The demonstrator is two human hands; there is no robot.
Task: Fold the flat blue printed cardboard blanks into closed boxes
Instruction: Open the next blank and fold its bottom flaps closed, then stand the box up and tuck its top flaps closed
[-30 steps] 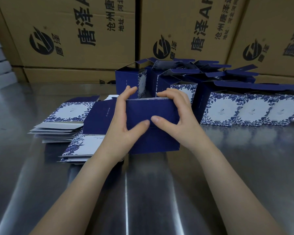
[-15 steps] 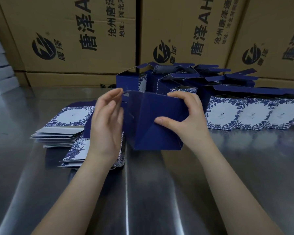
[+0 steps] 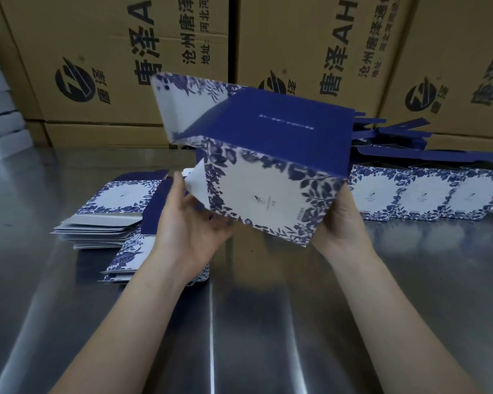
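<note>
Your left hand point(image 3: 191, 226) and right hand point(image 3: 335, 226) grip the half-formed box point(image 3: 268, 191), fingers curled beneath; the upper-left flap point(image 3: 188, 109) likely needs tucking next.

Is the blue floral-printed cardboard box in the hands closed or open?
Open: the box has its floral flap standing up unfolded, and a small white tab loose beside the left hand.

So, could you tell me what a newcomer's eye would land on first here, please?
The half-folded blue floral cardboard box stands out, held mid-frame above the shiny steel table between the left grip and the right grip, one printed flap sticking up. Left of it lies a stack of flat printed cardboard blanks; on the right stands a row of folded blue floral boxes, with big brown printed cartons walling the back.
</note>
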